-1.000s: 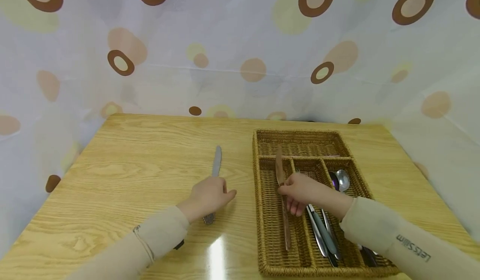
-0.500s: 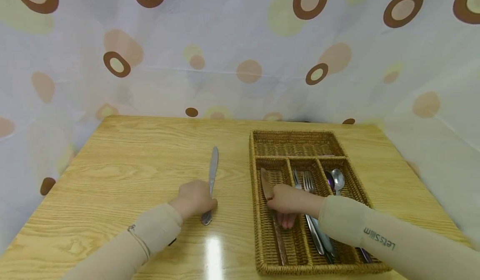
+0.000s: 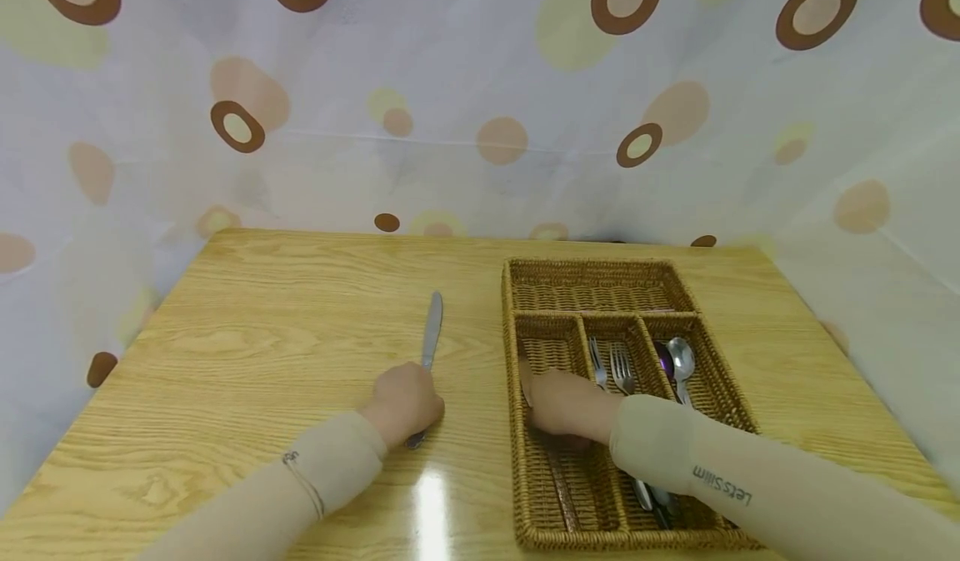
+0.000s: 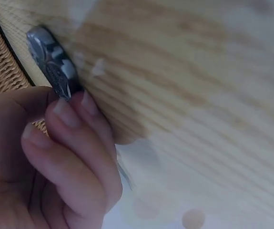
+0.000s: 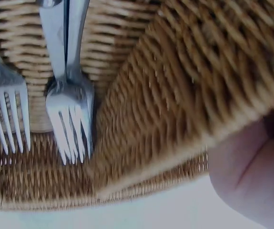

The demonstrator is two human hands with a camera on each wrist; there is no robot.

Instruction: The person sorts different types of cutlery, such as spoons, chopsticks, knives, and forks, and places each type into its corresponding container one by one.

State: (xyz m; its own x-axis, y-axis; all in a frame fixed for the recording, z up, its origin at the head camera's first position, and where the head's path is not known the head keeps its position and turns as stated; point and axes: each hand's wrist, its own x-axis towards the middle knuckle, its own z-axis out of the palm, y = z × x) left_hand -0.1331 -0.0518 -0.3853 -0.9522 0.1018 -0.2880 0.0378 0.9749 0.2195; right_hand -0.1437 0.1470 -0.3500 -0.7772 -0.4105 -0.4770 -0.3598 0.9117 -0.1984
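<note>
On the table, left of the basket, my left hand (image 3: pixel 405 400) pinches the handle of a silver table knife (image 3: pixel 433 326). The blade points away from me. In the left wrist view, thumb and fingers meet on its patterned handle (image 4: pixel 52 59). My right hand (image 3: pixel 564 403) is down in the left compartment of the wicker cutlery basket (image 3: pixel 519 461), holding a copper-brown table knife (image 3: pixel 562 493) whose blade lies along the left wall. The hand hides the middle of that knife. In the right wrist view, only part of the right hand (image 5: pixel 253 176) shows, beyond a woven divider.
The middle compartment holds several forks (image 3: pixel 621 367), seen closer as forks (image 5: pixel 70 117) in the right wrist view. Spoons (image 3: pixel 681 357) lie in the right compartment. A wicker wall separates each section. A patterned cloth (image 3: pixel 480 86) hangs behind the wooden table (image 3: pixel 300 294).
My right hand has carried the brown knife left and lowered it into the left compartment. My left hand, earlier above the silver knife with its thumb out, has closed on the handle.
</note>
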